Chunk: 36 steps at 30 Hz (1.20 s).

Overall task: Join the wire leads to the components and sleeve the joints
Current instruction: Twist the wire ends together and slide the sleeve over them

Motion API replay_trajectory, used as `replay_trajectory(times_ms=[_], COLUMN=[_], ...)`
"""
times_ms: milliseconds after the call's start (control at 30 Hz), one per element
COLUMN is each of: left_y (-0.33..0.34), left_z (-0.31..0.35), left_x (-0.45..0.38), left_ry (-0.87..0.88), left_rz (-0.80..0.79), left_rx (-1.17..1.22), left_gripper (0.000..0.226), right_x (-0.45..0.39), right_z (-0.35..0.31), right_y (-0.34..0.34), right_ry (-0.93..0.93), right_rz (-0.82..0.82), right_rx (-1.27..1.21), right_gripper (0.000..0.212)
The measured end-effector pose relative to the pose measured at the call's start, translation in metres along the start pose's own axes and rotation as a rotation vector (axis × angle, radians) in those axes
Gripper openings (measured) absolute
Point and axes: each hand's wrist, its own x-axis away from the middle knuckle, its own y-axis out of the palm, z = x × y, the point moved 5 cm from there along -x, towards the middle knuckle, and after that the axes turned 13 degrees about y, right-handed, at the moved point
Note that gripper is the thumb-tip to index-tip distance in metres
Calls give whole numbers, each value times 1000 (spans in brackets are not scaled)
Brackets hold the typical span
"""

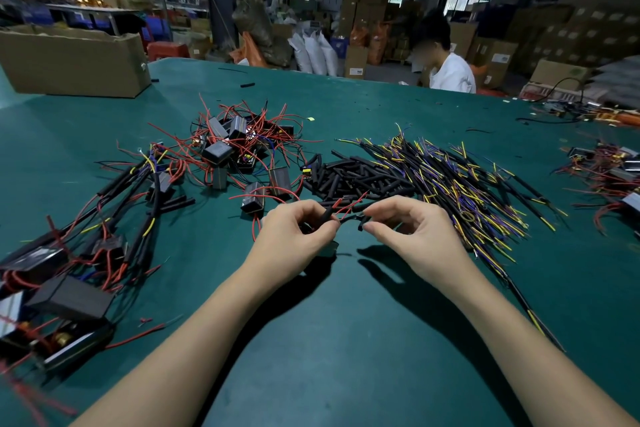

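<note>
My left hand (298, 236) pinches a short black sleeve (326, 215) with red leads (346, 206) running through it, just above the green table (346, 322). My right hand (412, 232) pinches the other black sleeved end (362, 220) a few centimetres to the right. A dark component seems tucked under my left palm, mostly hidden. Beyond my hands lie a heap of black sleeve tubes (353, 177), a pile of black box components with red leads (239, 146) and a spread of black cables with yellow and purple wires (460, 184).
Joined assemblies (69, 270) lie along the left edge. A cardboard box (72, 59) stands at the far left. Another pile of components (609, 173) sits at the right edge. A person in white (446, 62) sits across the table; stacked cartons fill the background.
</note>
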Motion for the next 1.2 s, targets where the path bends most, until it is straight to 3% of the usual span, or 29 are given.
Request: replay_trajectory(times_ms=[300,433,500,667,900,1100,1200], left_y=[2,2,1,1,1,0,-1], left_z=[1,-1,-2,-2,-4,-2,-1], left_x=[0,-2,-2,-3,-4,-3,-4], left_ry=[28,25,24,36,32,24,31], left_rz=[3,64,84,85,79,86,94], left_rx=[-21,-49,-65,-63,-50,-39,-48], left_gripper=[15,18,18,17,17,17,17], right_x=[-6,-24,-36,-57,-69,-72,-64], right_z=[2,15,20,29,26,21,12], right_y=[-2,-41,-49,-26,-15,-14,-17], right_ry=[16,108,165,242,205,192,223], right_rz=[-12,355,428,307,230,143,181], right_rx=[-86,-204,-20,543,887,937,524], right_gripper=[15,7,8,10,16,18,7])
